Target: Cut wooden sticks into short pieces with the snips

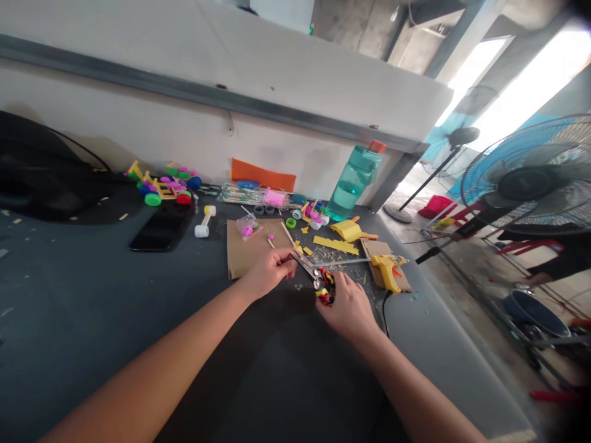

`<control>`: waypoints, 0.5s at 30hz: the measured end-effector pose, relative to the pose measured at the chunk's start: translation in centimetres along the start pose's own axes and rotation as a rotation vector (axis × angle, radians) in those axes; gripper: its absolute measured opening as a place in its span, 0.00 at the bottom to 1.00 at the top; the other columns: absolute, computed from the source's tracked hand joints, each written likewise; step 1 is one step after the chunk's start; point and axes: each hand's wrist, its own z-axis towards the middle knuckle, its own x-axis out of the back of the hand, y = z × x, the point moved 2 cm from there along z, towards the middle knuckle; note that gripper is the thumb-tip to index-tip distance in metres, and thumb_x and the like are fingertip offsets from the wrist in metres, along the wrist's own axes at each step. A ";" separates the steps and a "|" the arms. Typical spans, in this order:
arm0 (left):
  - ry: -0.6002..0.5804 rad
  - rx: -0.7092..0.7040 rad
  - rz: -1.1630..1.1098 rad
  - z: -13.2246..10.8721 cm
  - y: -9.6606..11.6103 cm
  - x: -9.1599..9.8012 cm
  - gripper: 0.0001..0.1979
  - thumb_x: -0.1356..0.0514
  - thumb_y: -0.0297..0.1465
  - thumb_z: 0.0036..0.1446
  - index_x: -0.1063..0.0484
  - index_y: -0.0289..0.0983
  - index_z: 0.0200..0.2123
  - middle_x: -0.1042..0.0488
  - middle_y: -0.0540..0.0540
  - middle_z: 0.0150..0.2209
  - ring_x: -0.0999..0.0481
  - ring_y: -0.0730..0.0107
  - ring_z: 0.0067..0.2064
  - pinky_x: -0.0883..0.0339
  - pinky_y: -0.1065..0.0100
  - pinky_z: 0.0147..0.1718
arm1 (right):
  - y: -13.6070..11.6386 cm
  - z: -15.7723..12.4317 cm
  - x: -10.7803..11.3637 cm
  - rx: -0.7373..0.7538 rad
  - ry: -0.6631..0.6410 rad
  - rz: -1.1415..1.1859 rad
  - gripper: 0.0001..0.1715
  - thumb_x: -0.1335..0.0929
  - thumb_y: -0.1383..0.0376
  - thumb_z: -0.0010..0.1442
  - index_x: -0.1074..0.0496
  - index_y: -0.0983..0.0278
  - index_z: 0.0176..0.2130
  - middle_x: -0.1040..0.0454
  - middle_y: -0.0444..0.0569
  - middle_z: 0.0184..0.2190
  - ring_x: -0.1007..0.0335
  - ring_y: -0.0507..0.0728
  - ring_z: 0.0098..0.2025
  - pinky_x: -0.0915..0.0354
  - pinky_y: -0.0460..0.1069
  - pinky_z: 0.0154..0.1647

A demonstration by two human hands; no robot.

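Note:
My right hand (347, 306) is closed round the red, yellow and black handles of a pair of cutting pliers (319, 280), whose metal jaws point up and left. My left hand (270, 268) pinches something small at the jaw tips; I cannot make out what it is. Both hands meet over the dark grey table (92, 295), beside a brown cardboard sheet (244, 249). A thin stick (344, 263) lies just beyond the pliers, pointing toward a yellow glue gun (386, 271).
Yellow strips (336, 244), bottle caps and a small bag of beads (248, 227) lie scattered behind. A toy vehicle with coloured cap wheels (161, 184), a black phone (161, 227), a teal water bottle (353, 181) and a standing fan (526, 178) at right.

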 end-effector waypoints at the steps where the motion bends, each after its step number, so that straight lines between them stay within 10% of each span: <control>1: 0.004 -0.010 0.028 0.0 -0.1 0.0 0.09 0.45 0.34 0.56 0.31 0.35 0.29 0.34 0.52 0.21 0.36 0.77 0.24 0.42 0.72 0.26 | 0.0 0.0 0.0 0.000 -0.005 -0.005 0.21 0.34 0.58 0.48 0.38 0.64 0.41 0.29 0.52 0.36 0.33 0.61 0.38 0.44 0.52 0.41; 15: 0.030 0.023 -0.055 -0.1 0.4 -0.4 0.10 0.45 0.34 0.55 0.32 0.34 0.27 0.36 0.52 0.19 0.38 0.75 0.24 0.45 0.71 0.27 | 0.1 0.4 0.1 -0.004 -0.097 -0.095 0.15 0.35 0.60 0.48 0.40 0.63 0.37 0.29 0.50 0.32 0.32 0.58 0.32 0.47 0.49 0.31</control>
